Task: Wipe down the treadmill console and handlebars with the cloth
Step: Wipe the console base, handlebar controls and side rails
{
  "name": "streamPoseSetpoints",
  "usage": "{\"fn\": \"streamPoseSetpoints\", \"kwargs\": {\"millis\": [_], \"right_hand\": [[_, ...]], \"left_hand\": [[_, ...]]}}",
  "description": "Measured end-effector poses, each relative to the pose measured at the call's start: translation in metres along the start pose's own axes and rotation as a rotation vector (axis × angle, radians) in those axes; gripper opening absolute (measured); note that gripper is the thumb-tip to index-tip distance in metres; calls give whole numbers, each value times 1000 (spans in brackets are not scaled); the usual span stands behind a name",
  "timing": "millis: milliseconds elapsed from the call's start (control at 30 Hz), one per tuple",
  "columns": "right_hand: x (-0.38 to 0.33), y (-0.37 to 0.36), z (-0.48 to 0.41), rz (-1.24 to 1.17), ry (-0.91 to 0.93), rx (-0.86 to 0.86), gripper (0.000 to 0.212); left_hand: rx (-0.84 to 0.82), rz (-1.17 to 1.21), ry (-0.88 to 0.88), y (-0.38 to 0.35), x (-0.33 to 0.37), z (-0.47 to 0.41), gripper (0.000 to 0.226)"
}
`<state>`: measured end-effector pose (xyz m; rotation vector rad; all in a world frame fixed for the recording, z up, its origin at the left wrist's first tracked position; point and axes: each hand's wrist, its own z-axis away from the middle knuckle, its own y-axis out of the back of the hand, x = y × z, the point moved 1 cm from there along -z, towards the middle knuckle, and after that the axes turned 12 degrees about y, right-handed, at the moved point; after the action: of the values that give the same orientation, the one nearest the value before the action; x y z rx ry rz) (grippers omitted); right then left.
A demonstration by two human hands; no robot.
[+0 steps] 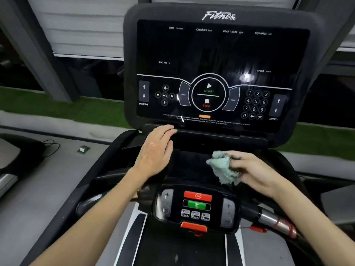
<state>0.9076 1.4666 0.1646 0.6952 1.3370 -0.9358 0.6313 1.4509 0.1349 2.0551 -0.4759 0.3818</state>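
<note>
The black treadmill console (pixel 217 54) fills the upper middle, its dark screen printed with START, STOP, a number pad and arrow keys. My left hand (pixel 155 150) lies flat, fingers together, on the ledge just under the screen's lower left. My right hand (pixel 255 169) grips a crumpled pale green cloth (pixel 222 167) over the dark tray below the screen. Nearer me sits a small control panel (pixel 196 206) with red and green buttons. The silver-tipped right handlebar (pixel 272 219) runs off to the right, and the left handlebar (pixel 90 202) passes under my left forearm.
A red safety cord (pixel 255 228) hangs by the right handlebar. The treadmill belt (pixel 172 250) lies below. On the grey floor to the left are a small green-and-white box (pixel 84 149) and a black cable (pixel 51 148). Green turf (pixel 57 104) runs behind.
</note>
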Motion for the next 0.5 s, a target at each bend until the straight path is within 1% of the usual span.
{"fn": "streamPoseSetpoints", "kwargs": {"millis": [100,167,300,367,433,467,500], "right_hand": [[6,16,-6,378,25,-171,33],[7,22,-6,511,13,-295,32],[6,21,1,561,-9,-405,25],[4,16,4,578,16,-473,27],[1,10,3,629,64,-511,27],[0,4,0,657,80,-519,20],[-1,-4,-4,665,94,-543,18]], "left_hand": [[3,-99,-54,-12,5,-32,40],[-2,-207,-89,-19,6,-46,43],[-47,-405,-103,-34,-3,-60,51],[-56,-472,-118,-39,-7,-61,53],[-34,-504,-121,-43,-9,-61,54],[-22,-506,-116,-45,-9,-60,55],[-14,-504,-112,-46,-9,-60,55]]}}
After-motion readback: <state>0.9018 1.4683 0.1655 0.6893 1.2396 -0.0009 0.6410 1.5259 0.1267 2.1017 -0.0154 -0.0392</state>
